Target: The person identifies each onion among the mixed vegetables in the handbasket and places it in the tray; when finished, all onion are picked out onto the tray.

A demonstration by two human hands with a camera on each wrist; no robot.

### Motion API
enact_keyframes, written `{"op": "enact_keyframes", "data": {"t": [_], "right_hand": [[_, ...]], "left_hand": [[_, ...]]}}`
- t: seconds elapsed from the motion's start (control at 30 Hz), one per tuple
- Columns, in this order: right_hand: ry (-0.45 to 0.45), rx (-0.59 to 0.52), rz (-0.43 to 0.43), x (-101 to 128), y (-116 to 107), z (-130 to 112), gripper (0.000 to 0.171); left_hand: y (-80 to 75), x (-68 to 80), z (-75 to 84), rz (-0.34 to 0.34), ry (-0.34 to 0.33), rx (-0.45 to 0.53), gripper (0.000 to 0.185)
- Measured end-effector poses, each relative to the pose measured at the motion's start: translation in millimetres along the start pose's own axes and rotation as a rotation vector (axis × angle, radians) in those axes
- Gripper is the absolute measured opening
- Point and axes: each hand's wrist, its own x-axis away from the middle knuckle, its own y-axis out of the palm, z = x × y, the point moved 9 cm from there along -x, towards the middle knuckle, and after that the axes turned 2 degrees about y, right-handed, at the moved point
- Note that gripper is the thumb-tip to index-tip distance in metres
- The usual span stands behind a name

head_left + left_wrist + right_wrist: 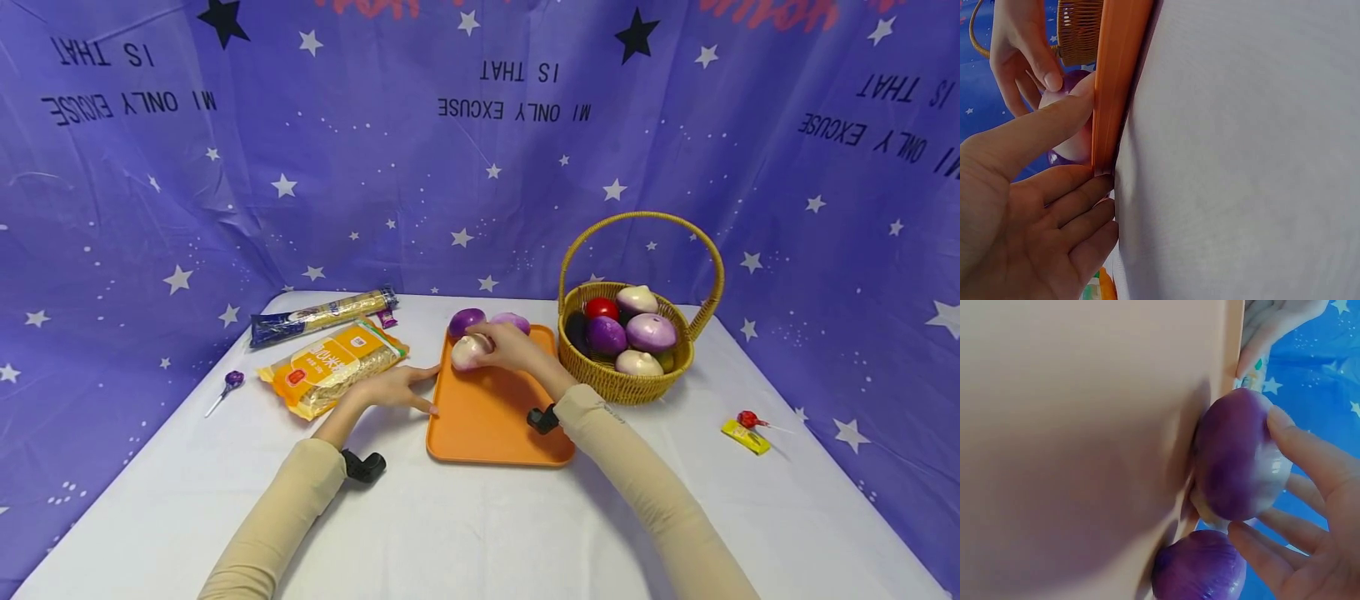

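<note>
On the orange tray (487, 417), at its far left corner, the right hand (510, 347) curls around a pale onion (468, 352); the left hand (397, 387), fingers relaxed and straight, touches the tray's left edge on the bench (465, 533).

A white table (480, 517) carries everything. On it lie an orange tray (487, 425) at the middle, a wicker basket (637, 379) to its right, two noodle packets (330, 367) to its left — one orange, one long and dark — a purple lollipop (228, 385) and a red lollipop (750, 421) beside a yellow sweet.
</note>
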Motion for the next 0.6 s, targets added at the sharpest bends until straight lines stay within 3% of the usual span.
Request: {"op": "enact_keyframes", "data": {"t": [0.2, 0.4, 0.6], "right_hand": [[-0.053, -0.061, 0.031, 11.7, -10.2, -4.6, 0.050], [-0.133, -0.071, 0.129, 39.7, -38.2, -14.5, 0.047], [-0.104, -0.088, 0.151, 68.6, -64.3, -4.4, 0.060]], "left_hand": [[0.3, -0.5, 0.0, -0.001, 0.005, 0.004, 0.088], [-0.1, 0.1, -0.4, 0.001, 0.001, 0.013, 0.088], [-0.3, 0.2, -0.2, -0.002, 0.006, 0.013, 0.087]]}}
